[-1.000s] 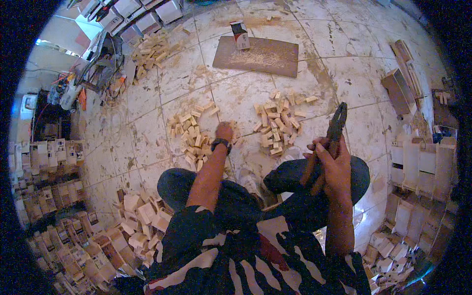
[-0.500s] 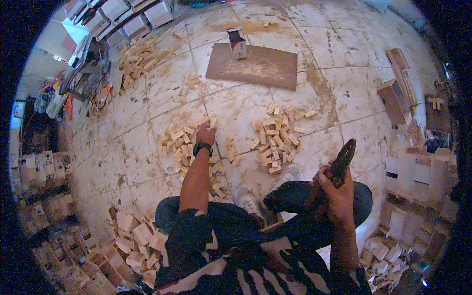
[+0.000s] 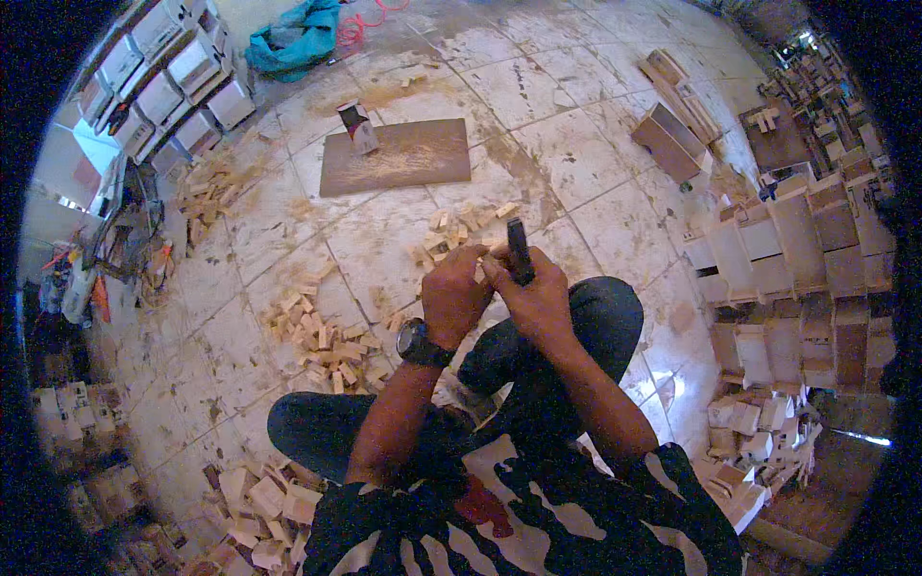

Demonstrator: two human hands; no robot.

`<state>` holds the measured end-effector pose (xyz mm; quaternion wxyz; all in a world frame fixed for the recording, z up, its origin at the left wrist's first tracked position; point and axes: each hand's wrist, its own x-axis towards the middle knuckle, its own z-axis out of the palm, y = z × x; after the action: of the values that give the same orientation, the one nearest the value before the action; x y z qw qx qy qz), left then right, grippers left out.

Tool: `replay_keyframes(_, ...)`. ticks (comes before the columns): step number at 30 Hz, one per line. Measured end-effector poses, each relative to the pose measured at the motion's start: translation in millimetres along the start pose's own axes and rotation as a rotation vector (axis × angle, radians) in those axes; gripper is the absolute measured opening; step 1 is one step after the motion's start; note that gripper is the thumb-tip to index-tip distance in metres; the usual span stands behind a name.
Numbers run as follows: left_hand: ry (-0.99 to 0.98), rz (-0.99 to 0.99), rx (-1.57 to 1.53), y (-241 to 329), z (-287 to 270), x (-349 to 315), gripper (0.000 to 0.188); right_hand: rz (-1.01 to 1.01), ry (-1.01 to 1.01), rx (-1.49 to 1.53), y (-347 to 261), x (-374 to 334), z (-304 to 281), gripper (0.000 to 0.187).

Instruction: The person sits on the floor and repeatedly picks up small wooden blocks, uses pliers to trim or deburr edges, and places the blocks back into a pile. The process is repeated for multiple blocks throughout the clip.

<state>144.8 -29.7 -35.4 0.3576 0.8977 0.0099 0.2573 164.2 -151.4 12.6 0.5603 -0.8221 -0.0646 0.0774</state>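
My left hand (image 3: 455, 300), with a dark watch on its wrist, is closed in front of me. A small wooden block (image 3: 496, 255) appears to be pinched at its fingertips, mostly hidden by the fingers. Close against it, my right hand (image 3: 541, 303) grips a dark plier-like tool (image 3: 520, 250) that points away from me. The fingers of both hands meet near the block. Beyond the hands lies a pile of small wooden blocks (image 3: 449, 230), partly covered by them. Another block pile (image 3: 327, 338) spreads on the floor left of my watch.
A brown board (image 3: 413, 165) with sawdust lies ahead, bearing a small open box (image 3: 359, 132). Larger wood pieces (image 3: 274, 499) are heaped at lower left. Stacked wooden boxes (image 3: 797, 245) line the right side. A teal bag (image 3: 293, 40) sits at the back.
My left hand has come from the left block pile to meet my right hand. The right hand has brought the tool inward, and the view has turned to the right.
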Motion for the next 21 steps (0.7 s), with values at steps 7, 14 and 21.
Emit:
replay_keyframes(7, -0.065, 0.018, 0.139, 13.8, -33.8, -14.9, 0.022, -0.206, -0.059, -0.004, 1.3, -15.8, 14.1, 0.015)
replay_keyframes(14, -0.118, -0.234, -0.025, 11.6, -63.6, -30.6, 0.029, -0.291, 0.053, -0.243, -11.0, -18.8, -9.4, 0.016)
replay_keyframes(21, -0.179, -0.289, -0.153, 15.5, -82.5, -42.9, 0.033, -0.517, -0.019, -0.225, -15.1, -26.3, -1.1, 0.014)
